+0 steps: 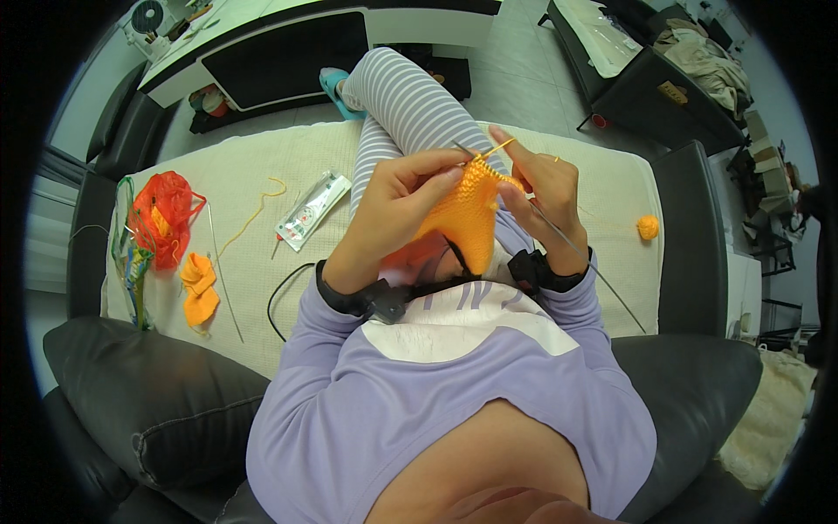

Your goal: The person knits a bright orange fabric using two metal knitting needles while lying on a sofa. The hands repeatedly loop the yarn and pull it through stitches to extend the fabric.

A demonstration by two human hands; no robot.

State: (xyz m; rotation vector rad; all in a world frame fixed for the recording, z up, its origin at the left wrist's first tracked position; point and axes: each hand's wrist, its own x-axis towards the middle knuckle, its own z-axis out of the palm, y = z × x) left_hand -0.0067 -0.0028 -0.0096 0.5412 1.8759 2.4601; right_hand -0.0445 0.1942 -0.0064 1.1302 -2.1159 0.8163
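An orange knitted piece (476,226) hangs above my lap from metal knitting needles. My left hand (419,190) pinches its upper left edge, close to a needle tip that pokes up beyond the fingers. On the other side my right hand (542,187) grips the work near the stitches, its index finger raised with orange yarn (501,147) stretched to it. From beneath this hand a long knitting needle (589,262) slants down to the right. The orange yarn ball (647,227) rests on the couch cover at the right.
On the cream couch cover (327,147) at left lie a red mesh bag (163,216), a folded orange knitted piece (199,288), a loose needle (222,275), a yarn strand (254,216) and a plastic packet (313,209). Black straps with small devices (386,301) circle both wrists. A black cable (278,291) runs beside my left arm.
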